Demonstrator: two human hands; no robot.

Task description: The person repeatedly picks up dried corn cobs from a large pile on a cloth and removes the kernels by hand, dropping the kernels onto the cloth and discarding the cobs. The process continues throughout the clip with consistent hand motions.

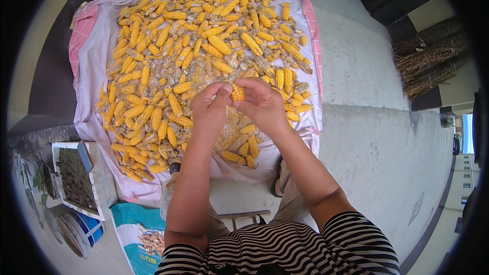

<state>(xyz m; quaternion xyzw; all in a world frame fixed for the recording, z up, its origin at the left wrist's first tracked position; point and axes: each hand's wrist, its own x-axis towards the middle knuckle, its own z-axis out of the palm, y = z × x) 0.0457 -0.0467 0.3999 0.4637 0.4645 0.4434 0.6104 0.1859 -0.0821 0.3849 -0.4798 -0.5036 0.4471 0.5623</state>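
Observation:
Between my two hands is a short piece of yellow corn cob (237, 92), with kernels showing on its near face. My left hand (212, 101) pinches its left side with thumb and fingertips. From the right, my right hand (261, 101) curls round it, thumb below and fingers above. Both hands are over a heap of corn cobs (219, 44), some full of yellow kernels and some bare or greyish. Loose kernels (235, 130) lie under and in front of my hands. A pale cloth sheet (95, 72) with pink checked edges lies beneath the corn.
A white foam box of soil (78, 183) stands at the left, near a blue-and-white bucket (86, 229). A teal printed sack (133, 214) lies by my left leg. Dry plant stalks (431, 57) lean at the right wall, past the concrete floor (366, 152).

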